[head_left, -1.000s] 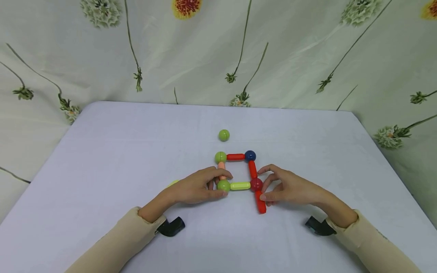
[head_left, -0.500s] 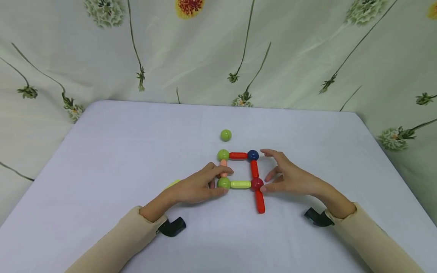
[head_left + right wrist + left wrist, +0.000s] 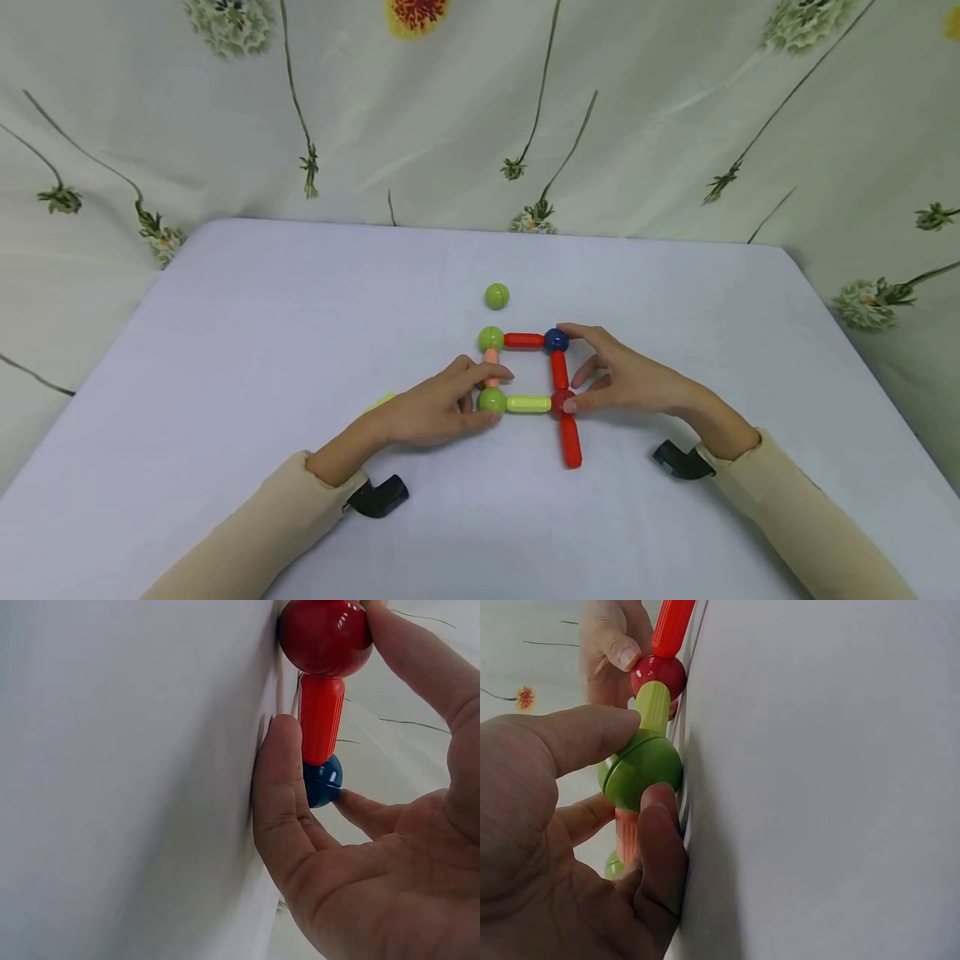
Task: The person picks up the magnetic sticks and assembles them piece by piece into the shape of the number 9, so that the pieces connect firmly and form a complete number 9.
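Observation:
A square of magnetic rods and balls lies on the white table. My left hand (image 3: 431,408) holds its near-left green ball (image 3: 643,771), thumb and fingers around it, index finger over the salmon rod (image 3: 491,357). A yellow-green rod (image 3: 528,405) joins that ball to a red ball (image 3: 326,637). My right hand (image 3: 637,379) spans the right side: thumb on the red ball, index fingertip at the blue ball (image 3: 556,340), other fingers beside the red rod (image 3: 321,720) between them. Another red rod (image 3: 571,442) sticks out toward me from the red ball.
Beyond the square sits a loose green ball (image 3: 497,296). A far red rod (image 3: 523,341) links the blue ball to the far-left green ball (image 3: 491,337). Partly hidden behind my left hand is a yellow-green piece (image 3: 381,402). A flowered cloth (image 3: 450,125) hangs behind the table.
My right hand has left the near red rod and moved away from me; its index finger now meets the blue ball and its thumb the red ball. The left hand keeps its hold.

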The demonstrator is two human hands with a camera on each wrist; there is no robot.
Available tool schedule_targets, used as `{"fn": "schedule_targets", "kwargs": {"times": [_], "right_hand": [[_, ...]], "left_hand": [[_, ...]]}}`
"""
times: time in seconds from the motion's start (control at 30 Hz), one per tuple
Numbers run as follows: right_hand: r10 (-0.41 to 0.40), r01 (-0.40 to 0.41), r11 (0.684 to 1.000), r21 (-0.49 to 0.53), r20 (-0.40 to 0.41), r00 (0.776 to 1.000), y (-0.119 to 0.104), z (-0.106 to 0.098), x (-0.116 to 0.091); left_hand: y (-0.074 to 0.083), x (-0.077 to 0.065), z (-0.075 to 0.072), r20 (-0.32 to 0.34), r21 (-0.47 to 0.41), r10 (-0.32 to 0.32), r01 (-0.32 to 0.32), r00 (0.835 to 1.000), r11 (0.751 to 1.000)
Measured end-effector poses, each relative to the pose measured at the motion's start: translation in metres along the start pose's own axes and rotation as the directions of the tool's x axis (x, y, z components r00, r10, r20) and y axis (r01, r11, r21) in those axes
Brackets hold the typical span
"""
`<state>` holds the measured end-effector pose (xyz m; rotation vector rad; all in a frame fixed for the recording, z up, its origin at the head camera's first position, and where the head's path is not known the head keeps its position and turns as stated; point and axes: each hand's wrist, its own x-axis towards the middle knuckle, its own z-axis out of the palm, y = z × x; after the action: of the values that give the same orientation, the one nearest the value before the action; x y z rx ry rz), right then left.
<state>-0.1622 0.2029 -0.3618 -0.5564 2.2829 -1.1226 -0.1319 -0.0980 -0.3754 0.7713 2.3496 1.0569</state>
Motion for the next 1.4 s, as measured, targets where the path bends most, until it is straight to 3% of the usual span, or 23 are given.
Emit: {"fn": "schedule_targets", "kwargs": {"times": [0.23, 0.4, 0.53, 0.7, 0.97, 1.2, 1.4], "right_hand": [[0.032, -0.032, 0.999, 0.010, -0.012, 0.999, -0.002, 0.001, 0.001], [0.049, -0.049, 0.999, 0.020, -0.011, 0.999, -0.003, 0.001, 0.002], [0.048, -0.047, 0.998, 0.031, -0.013, 0.999, -0.003, 0.000, 0.002], [0.051, -0.051, 0.997, 0.055, -0.012, 0.999, -0.002, 0.000, 0.001], [0.049, -0.048, 0.997, 0.068, -0.010, 0.999, -0.001, 0.002, 0.001], [0.046, -0.045, 0.998, 0.051, -0.012, 0.999, 0.000, 0.003, 0.001], [0.037, -0.036, 0.998, 0.049, -0.011, 0.999, 0.001, 0.001, 0.002]], "left_hand": [[0.000, -0.002, -0.010, 0.031, -0.028, 0.031, -0.030, 0.999, 0.999], [0.002, -0.007, -0.026, -0.035, -0.023, 0.041, -0.042, 0.999, 0.999], [0.004, -0.003, -0.045, -0.104, 0.006, 0.042, -0.041, 0.994, 0.999], [0.003, 0.018, -0.069, -0.153, 0.062, 0.032, -0.023, 0.988, 0.998], [0.000, 0.062, -0.096, -0.123, 0.125, -0.095, 0.110, 0.988, 0.986], [-0.003, 0.094, -0.094, -0.098, 0.162, -0.150, 0.164, 0.984, 0.973], [-0.001, 0.107, -0.088, -0.100, 0.186, -0.153, 0.170, 0.983, 0.968]]}}
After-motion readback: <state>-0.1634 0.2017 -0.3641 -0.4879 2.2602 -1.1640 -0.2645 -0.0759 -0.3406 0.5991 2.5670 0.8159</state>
